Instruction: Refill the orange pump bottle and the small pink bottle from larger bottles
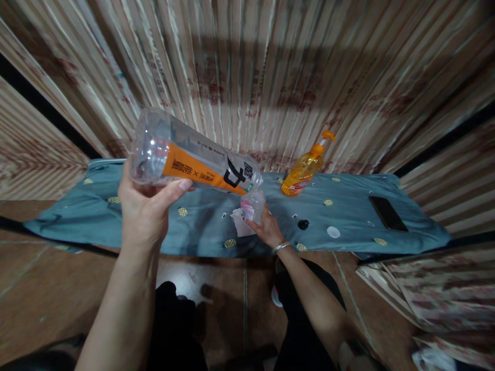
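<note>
- Bottle (193, 162): a big clear plastic one with an orange band and bold black characters on its label, tipped nearly on its side in the air over the near-left part of the cloth (116, 216), its base up at the left and its neck slanting down to the right.
- It looks empty or close to it; the clear walls show only the curtain (270, 62) behind.
- Left hand (145, 206) grips the wide base end from below, thumb wrapped over the near side and fingers curled round the far side, pressed onto the plastic.
- The neck meets the mouth of a small clear container (253, 205) with a pinkish label, which stands near the middle of the cloth's front edge.
- Right hand (266, 229) pinches that small container from the near side, fingers closed round its lower part; a thin bracelet (281, 247) sits on the wrist.
- A bit of white paper (240, 222) lies on the cloth just left of that hand.
- An orange pump bottle (305, 167) stands tilted toward the back edge, right of centre.
- A small black cap (303, 224) and a white lid (333, 232) lie near the front edge, right of the right hand, a little apart from each other.
- A dark phone (388, 213) lies flat toward the right end of the cloth.
</note>
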{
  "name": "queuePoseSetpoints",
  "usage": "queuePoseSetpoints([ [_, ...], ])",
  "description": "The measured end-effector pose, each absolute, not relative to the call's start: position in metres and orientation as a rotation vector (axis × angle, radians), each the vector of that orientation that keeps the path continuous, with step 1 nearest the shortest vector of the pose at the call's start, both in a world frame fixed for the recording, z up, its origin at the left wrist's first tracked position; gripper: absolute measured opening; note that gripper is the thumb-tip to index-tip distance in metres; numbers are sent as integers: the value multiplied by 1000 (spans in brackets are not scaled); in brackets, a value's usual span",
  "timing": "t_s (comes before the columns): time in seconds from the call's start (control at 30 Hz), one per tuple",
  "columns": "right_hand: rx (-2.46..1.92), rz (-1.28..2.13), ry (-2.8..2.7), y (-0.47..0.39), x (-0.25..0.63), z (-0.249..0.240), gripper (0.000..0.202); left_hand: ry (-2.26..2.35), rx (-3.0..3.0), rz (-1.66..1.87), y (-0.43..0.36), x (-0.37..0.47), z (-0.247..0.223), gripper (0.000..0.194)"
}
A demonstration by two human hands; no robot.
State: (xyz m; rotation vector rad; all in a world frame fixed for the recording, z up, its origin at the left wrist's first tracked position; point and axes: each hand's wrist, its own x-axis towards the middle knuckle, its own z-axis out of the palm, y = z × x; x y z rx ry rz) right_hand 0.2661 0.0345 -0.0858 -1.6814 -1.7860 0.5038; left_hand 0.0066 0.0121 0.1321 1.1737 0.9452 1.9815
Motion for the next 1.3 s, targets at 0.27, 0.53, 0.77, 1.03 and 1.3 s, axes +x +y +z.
queuePoseSetpoints([
  [0.27, -1677, 547, -1789, 37, 269, -93, 81, 963, 1248, 1981, 14, 1, 127, 66],
  [0.53, -1679, 575, -1778, 36, 268, -89, 81, 971, 1240, 1972, 12, 3, 130, 71],
  [0.77, -1648, 561, -1777, 34, 267, -80, 79, 956, 1208, 1992, 12, 3, 130, 70],
  [1.03, -1650, 597, -1769, 36, 270, -87, 82, 977, 1287, 1973, 13, 0, 126, 64],
  [1.3, -1682, 582, -1743, 37, 268, -91, 88, 987, 1169, 1986, 12, 3, 133, 76],
])
